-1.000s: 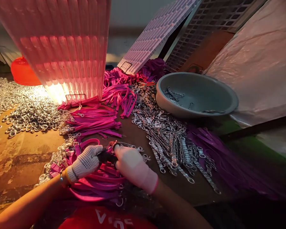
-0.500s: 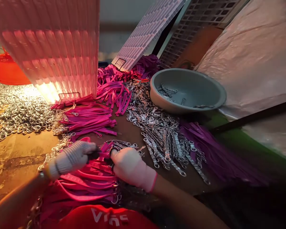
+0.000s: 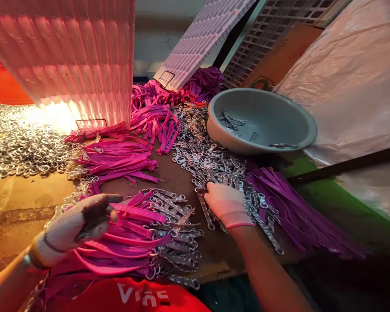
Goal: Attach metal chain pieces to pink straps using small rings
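Observation:
My left hand [image 3: 79, 225], in a white knit glove with a dark palm, hovers over a row of pink straps [image 3: 123, 247]. Its fingers stretch to the right, thumb apart, and nothing shows in them. Metal rings join those straps to short braided metal chains [image 3: 182, 247] at their right ends. My right hand [image 3: 227, 203], also gloved, is at the loose pile of short metal chains [image 3: 211, 167], fingers closed at the end of one chain. The fingertips are partly hidden by the hand.
A grey basin [image 3: 263, 121] holding a few chains stands behind the pile. Purple straps [image 3: 299, 212] lie at right, more pink straps [image 3: 120, 156] farther back. Silver swivel-like rings [image 3: 32, 151] are heaped at left. A ribbed translucent panel [image 3: 91, 65] stands before a bright light.
My hands were together over the pink straps, working at a strap end. They have parted: the right moved to the loose chains, the left drew back and opened.

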Demonstrator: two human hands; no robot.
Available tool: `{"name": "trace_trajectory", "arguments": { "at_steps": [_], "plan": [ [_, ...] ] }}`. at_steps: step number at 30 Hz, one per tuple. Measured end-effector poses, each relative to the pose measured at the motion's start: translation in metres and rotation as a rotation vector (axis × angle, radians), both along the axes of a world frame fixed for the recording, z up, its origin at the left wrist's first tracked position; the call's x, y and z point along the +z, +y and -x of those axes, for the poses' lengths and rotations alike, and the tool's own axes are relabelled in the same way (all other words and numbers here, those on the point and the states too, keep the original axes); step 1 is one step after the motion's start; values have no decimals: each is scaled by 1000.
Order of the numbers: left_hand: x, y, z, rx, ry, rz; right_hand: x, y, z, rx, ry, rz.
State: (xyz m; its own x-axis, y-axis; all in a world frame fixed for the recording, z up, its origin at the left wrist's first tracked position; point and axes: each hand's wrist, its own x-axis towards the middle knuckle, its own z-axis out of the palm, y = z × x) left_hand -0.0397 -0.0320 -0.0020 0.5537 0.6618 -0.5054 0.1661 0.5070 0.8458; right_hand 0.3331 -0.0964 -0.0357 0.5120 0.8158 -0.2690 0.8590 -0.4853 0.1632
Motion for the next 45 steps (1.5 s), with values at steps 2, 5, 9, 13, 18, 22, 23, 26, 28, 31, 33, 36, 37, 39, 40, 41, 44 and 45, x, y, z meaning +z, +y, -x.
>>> {"name": "trace_trajectory", "arguments": {
  "at_steps": [2,5,9,13,18,22,23,26,28,31,33,36,37,39,40,41,44,45],
  "plan": [
    [-7,-1,-19,21,-163,292,-10,5,-1,-11,-10,38],
    [-9,2,-35,63,-270,517,-14,3,-1,-20,-1,72],
    [-6,-3,-45,101,-291,443,0,-7,-20,-39,49,92],
    [-9,-12,-52,52,-232,200,8,-20,-37,-107,135,-152],
    [-17,-15,-47,-11,-261,239,3,-34,8,26,700,-740],
    [-20,-14,-36,-72,-402,554,8,-36,71,203,970,-714],
    [-20,-14,-34,-88,-407,587,12,-35,84,260,994,-675],
    [-17,-19,-34,-90,-285,547,22,-31,111,449,1012,-584],
    [-11,-25,-37,-87,-143,420,26,-27,121,544,981,-600],
    [-1,-31,-41,-140,-65,159,28,-20,130,600,931,-638],
    [5,-32,-42,-217,-54,17,28,-17,135,617,935,-621],
    [6,-32,-43,-290,36,-126,30,-15,145,632,1055,-577],
    [5,-32,-44,-274,55,-146,31,-15,148,619,1104,-575],
    [1,-33,-46,-184,28,-137,31,-19,153,558,1162,-607],
    [-1,-34,-47,-126,-9,-112,31,-21,154,526,1171,-635],
    [-2,-35,-48,-77,-49,-80,31,-24,153,502,1171,-663],
    [-2,-37,-49,-48,-117,18,29,-30,146,471,1148,-705],
    [-1,-37,-49,-65,-118,47,29,-30,142,471,1139,-694]
  ]
}}
